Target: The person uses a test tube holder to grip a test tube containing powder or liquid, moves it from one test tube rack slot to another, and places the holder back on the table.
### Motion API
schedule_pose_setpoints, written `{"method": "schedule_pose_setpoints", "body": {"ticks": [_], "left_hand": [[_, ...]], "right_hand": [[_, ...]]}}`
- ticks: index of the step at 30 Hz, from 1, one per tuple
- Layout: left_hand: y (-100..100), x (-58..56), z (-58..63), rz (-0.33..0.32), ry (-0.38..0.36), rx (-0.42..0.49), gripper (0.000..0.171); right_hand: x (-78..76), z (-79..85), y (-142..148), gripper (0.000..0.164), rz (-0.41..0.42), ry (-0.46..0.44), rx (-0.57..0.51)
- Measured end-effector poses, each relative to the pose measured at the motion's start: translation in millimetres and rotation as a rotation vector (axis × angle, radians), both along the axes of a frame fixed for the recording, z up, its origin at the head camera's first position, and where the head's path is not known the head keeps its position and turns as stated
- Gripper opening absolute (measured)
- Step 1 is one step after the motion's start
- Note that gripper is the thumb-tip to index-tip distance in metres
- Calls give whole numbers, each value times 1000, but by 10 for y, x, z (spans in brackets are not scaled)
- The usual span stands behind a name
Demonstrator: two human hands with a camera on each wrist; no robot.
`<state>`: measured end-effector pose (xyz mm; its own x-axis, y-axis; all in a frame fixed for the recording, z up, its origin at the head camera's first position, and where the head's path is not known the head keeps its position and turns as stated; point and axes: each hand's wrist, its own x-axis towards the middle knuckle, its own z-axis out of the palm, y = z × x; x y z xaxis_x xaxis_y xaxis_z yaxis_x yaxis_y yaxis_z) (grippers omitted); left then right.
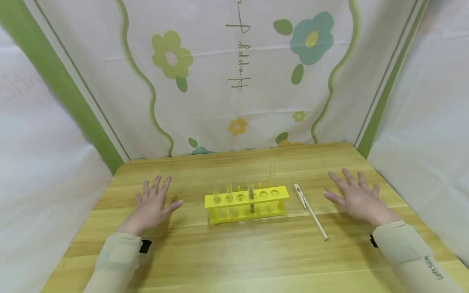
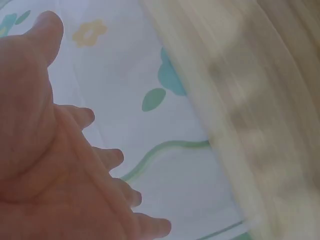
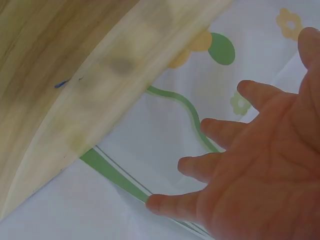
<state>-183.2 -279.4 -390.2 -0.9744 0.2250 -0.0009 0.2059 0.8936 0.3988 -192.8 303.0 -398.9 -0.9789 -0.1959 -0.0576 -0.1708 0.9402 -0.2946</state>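
My left hand point(image 1: 148, 209) is spread open over the left side of the table, with nothing in it. On the right side my right hand point(image 1: 360, 199) is likewise spread and holds nothing. Between them stands a yellow test tube rack point(image 1: 239, 203). Two clear test tubes point(image 1: 229, 189) are in its left holes, and a test tube with dark contents point(image 1: 252, 207) stands right of its middle. Another clear test tube point(image 1: 272, 173) rises at the back right of the rack. A wooden test tube clamp point(image 1: 316, 219) lies between the rack and my right hand.
The wooden table point(image 1: 234, 256) ends at a white flowered curtain point(image 1: 209, 93) behind. White cloth hangs on the left point(image 1: 44, 142) and right sides. Both wrist views show palms with outstretched fingers, the table edge and the curtain.
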Motion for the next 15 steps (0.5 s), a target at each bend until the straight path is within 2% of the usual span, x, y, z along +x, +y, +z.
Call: {"method": "schedule_pose_setpoints", "body": {"ticks": [3, 6, 12, 15], "left_hand": [[17, -23, -30, -46, -26, 86, 87], [53, -37, -42, -108, -69, 213, 80], [182, 7, 17, -170, -188, 457, 69], [278, 27, 32, -204, -247, 553, 69]], "right_hand": [[4, 3, -40, 81, 7, -6, -8], [4, 20, -87, 81, 18, 2, -5], [46, 99, -202, 78, 62, 89, 47], [80, 120, -293, 77, 91, 107, 51]]}}
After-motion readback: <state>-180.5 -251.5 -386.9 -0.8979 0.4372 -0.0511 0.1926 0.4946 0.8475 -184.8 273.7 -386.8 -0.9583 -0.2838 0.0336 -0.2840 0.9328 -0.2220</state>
